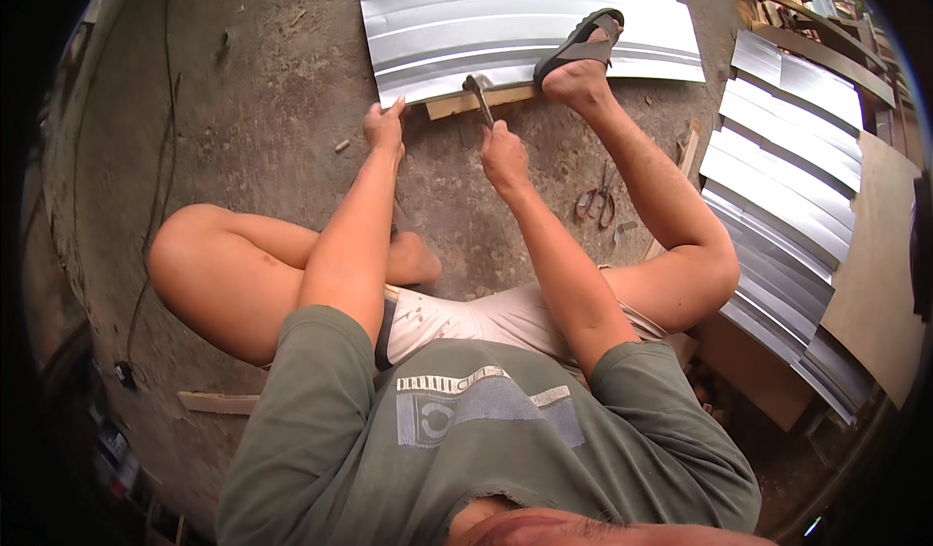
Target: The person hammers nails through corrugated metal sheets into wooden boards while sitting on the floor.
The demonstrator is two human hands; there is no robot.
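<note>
A ribbed silver metal sheet (447,36) lies on the floor ahead of me. My left hand (384,126) grips its near left corner, thumb up along the edge. In my right hand (505,160) is a hammer (483,102), its head resting at the sheet's near edge. Under that edge a wooden strip (476,104) sticks out beside the hammer. My right foot, in a dark sandal (581,46), stands on the sheet to the right of the hammer. Whether a nail is under the hammer head I cannot tell.
A pair of scissors (596,204) with reddish handles lies on the floor right of my right forearm. More ribbed sheets (777,167) are stacked at the right beside a brown board (880,255). A dark cable (160,157) runs along the left; a wooden piece (216,403) lies lower left.
</note>
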